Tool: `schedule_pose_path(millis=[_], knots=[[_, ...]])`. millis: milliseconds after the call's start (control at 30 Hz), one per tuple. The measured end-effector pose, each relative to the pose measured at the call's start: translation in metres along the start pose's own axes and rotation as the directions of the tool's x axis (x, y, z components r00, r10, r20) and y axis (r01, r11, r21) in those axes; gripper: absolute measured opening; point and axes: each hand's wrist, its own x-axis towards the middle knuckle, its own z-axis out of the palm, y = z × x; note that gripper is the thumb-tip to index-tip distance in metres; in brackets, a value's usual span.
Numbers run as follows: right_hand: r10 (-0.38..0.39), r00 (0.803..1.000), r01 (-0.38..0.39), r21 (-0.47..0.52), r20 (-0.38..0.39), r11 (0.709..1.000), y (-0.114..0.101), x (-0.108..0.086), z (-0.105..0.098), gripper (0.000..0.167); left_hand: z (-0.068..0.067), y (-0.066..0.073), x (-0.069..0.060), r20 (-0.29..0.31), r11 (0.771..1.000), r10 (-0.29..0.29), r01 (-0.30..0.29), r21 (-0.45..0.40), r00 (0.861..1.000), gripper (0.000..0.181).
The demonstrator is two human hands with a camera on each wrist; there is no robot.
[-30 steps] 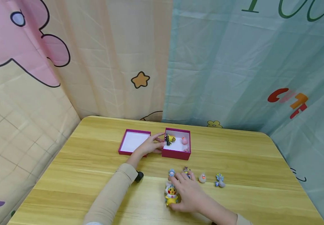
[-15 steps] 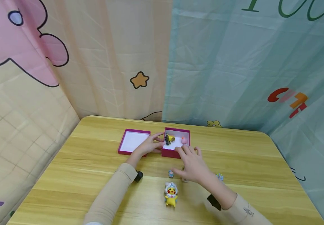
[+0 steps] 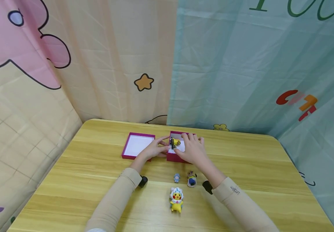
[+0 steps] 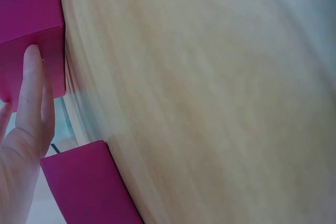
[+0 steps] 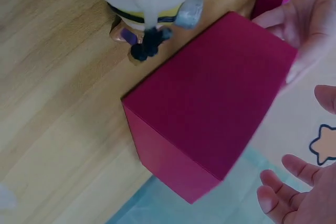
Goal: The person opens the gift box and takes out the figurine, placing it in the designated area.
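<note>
My left hand (image 3: 154, 150) lies between the magenta box (image 3: 177, 157) and its white-lined lid (image 3: 138, 145); its straight fingers touch the box's left side (image 4: 50, 66). Over the right part of the box is my right hand (image 3: 194, 149), fingers spread and loosely bent. In the right wrist view nothing shows between the right hand's fingers (image 5: 302, 169). A yellow and black toy figure (image 3: 175, 142) sits inside the box on the left; the right hand covers the rest of the interior.
In front of the box are a small blue figurine (image 3: 177, 178) and a figurine with a blue middle (image 3: 191, 180). Nearer stands a Pikachu figure in a white hood (image 3: 176, 199). The right forearm (image 3: 211, 170) crosses the table's right side. Curtains (image 3: 213, 80) hang behind.
My right hand has moved from beside the Pikachu figure up and forward to over the box. The Pikachu figure stays in place, and my left hand has kept still at the box's side.
</note>
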Motion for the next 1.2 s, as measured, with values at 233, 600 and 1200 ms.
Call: schedule_pose_path(millis=[233, 600, 1200], knots=[[0.063, 0.993, -0.060, -0.034, 0.095, 0.998, -0.003, 0.020, 0.016, 0.065, 0.000, 0.004, -0.003, 0.011, 1.000, -0.003, 0.003, 0.022, 1.000, 0.057], [0.148, 0.973, -0.139, -0.062, 0.175, 0.988, -0.009, 0.038, 0.033, 0.068, -0.001, 0.002, -0.002, 0.012, 1.000, 0.003, -0.003, 0.023, 1.000, 0.056], [0.282, 0.910, -0.261, -0.108, 0.305, 0.959, -0.017, 0.052, 0.043, 0.082, -0.001, 0.001, -0.002, 0.002, 1.000, -0.016, 0.016, -0.004, 1.000, 0.055]])
